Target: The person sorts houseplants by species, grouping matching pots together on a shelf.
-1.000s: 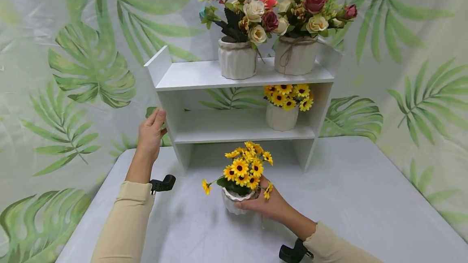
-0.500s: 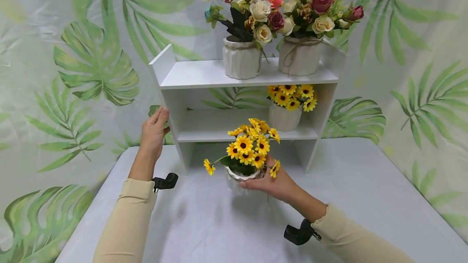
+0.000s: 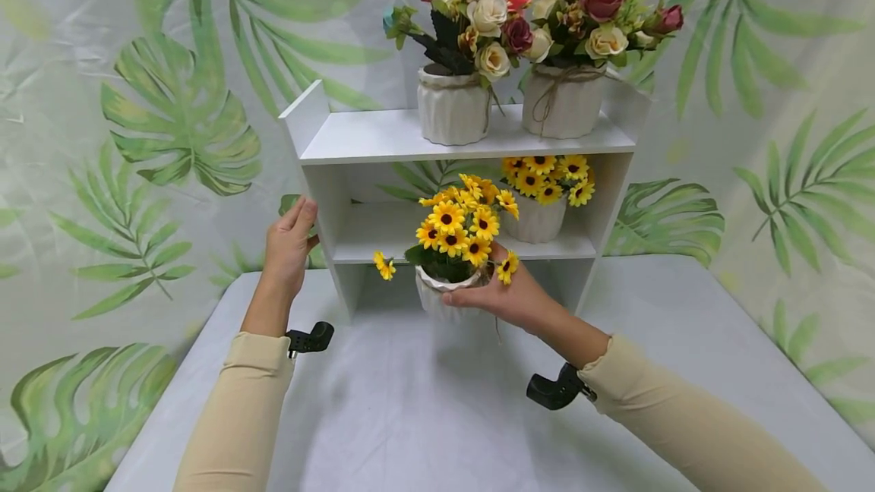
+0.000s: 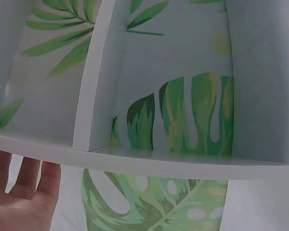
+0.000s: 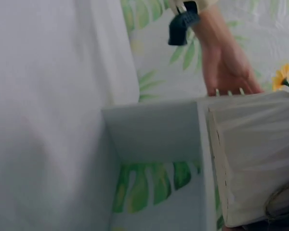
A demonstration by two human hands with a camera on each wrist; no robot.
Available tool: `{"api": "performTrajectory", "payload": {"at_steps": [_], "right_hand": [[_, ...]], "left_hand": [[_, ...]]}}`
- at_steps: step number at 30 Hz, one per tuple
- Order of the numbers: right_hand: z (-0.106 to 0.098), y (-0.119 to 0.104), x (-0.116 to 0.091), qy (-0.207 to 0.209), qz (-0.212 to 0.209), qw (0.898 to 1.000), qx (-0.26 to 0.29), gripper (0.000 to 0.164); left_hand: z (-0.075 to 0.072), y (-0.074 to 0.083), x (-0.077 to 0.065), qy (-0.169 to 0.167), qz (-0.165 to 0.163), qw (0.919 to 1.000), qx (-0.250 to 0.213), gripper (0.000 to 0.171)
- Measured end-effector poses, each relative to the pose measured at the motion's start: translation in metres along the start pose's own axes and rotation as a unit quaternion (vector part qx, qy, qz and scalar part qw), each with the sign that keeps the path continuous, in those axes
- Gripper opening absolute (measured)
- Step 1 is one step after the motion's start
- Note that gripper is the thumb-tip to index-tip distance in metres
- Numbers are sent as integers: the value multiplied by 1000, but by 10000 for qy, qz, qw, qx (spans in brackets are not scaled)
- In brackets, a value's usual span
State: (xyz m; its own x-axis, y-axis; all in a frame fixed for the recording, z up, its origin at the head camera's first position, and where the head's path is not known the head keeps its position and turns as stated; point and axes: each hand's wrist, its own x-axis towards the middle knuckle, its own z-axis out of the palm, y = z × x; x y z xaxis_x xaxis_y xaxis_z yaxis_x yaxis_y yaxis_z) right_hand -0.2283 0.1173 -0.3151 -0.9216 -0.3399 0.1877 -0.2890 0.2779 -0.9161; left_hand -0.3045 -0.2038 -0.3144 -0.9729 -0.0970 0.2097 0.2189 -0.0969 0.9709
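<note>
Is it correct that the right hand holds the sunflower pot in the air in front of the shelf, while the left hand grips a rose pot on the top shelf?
Not quite. In the head view the left hand rests against the left side panel of the white shelf unit, not on a rose pot. The right hand does hold the sunflower pot up in front of the shelf.

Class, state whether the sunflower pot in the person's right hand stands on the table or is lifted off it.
Lifted. The right hand grips the sunflower pot in the air before the shelf, above the table.
</note>
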Motion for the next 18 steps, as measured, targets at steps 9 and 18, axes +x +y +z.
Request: {"api": "performTrajectory", "payload": {"at_steps": [9,18], "right_hand": [[-6,-9,20,172,-81,9996,224,86],[-11,-13,45,362,76,9972,643,84]], "left_hand": [[0,-1,0,-58,16,10000,44,57],[-1,-2,1,-73,38,10000,52,57]]}}
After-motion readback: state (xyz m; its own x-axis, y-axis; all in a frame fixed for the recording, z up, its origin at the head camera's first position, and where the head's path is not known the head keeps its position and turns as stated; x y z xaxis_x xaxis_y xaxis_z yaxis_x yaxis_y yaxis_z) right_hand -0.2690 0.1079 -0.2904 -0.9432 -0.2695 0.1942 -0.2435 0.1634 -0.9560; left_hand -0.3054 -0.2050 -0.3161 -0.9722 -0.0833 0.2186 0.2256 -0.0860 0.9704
